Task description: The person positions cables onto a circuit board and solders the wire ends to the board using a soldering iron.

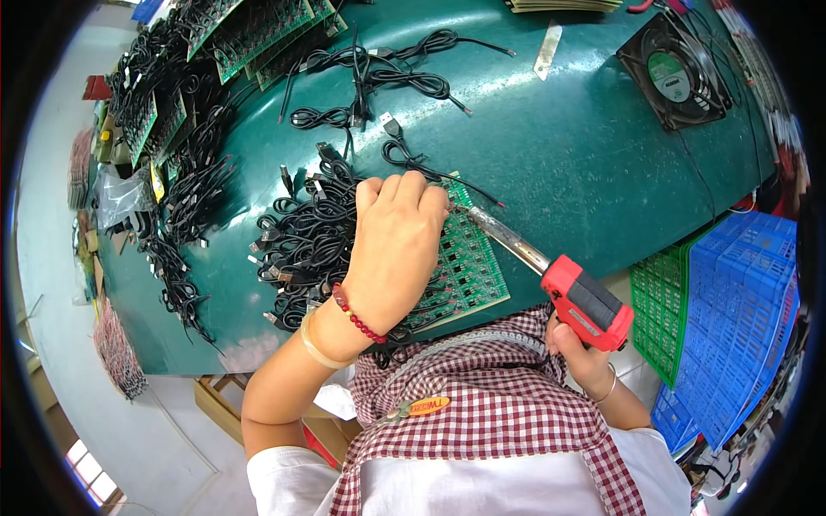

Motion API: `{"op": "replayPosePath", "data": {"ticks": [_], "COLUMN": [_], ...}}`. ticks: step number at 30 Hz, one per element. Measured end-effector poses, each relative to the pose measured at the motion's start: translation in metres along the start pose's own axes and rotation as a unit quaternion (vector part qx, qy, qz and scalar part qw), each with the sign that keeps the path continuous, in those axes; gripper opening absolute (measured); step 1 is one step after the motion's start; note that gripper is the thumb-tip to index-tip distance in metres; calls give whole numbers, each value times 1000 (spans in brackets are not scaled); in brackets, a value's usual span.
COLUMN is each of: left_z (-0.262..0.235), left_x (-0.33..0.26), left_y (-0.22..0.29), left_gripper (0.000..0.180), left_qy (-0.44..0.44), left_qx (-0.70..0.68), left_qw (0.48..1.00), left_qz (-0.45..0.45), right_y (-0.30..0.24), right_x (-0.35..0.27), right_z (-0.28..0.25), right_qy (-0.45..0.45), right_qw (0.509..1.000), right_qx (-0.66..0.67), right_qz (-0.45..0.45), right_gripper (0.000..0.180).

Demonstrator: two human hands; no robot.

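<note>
A green circuit board panel [471,273] lies at the near edge of the table, with black USB cables [323,232] heaped along its left side. My left hand [400,228] is over the heap and the board, fingers pinched together at the board's far end; what they hold is hidden under them. In my right hand [587,361] is a red and black soldering gun [588,301], gripped by its handle. Its metal barrel points up and left, the tip close to my left fingertips at the board. One loose USB cable [413,157] lies just beyond the board.
More tied USB cables [361,82] lie farther back on the green table [568,155]. Boards with cables [258,43] are stacked at the far left. A black fan [671,73] and a metal strip [548,50] sit at far right. Blue crates [731,318] stand beside the table.
</note>
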State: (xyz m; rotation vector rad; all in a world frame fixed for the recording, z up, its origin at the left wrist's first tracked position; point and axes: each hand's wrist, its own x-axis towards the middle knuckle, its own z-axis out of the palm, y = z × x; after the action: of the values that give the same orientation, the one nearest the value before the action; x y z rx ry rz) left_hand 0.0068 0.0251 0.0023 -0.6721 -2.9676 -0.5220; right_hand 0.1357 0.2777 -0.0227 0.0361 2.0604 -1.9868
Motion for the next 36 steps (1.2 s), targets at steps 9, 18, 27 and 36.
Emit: {"op": "replayPosePath", "data": {"ticks": [9,18,27,36], "left_z": [0,1,0,1], "left_x": [0,0,0,0], "left_y": [0,0,0,0], "left_gripper": [9,10,9,9], "left_qy": [5,6,8,5], "left_qx": [-3,4,7,11], "left_qw": [1000,1000,1000,1000], "left_qz": [4,4,0,2], "right_y": [-11,-10,-10,-10], "right_x": [-2,-1,-2,-2], "right_z": [-1,1,3,2], "right_qy": [2,1,1,6], "right_qw": [995,994,997,996], "right_qx": [85,95,68,87], "right_qz": [45,51,37,33], "right_gripper": [30,23,31,28]}}
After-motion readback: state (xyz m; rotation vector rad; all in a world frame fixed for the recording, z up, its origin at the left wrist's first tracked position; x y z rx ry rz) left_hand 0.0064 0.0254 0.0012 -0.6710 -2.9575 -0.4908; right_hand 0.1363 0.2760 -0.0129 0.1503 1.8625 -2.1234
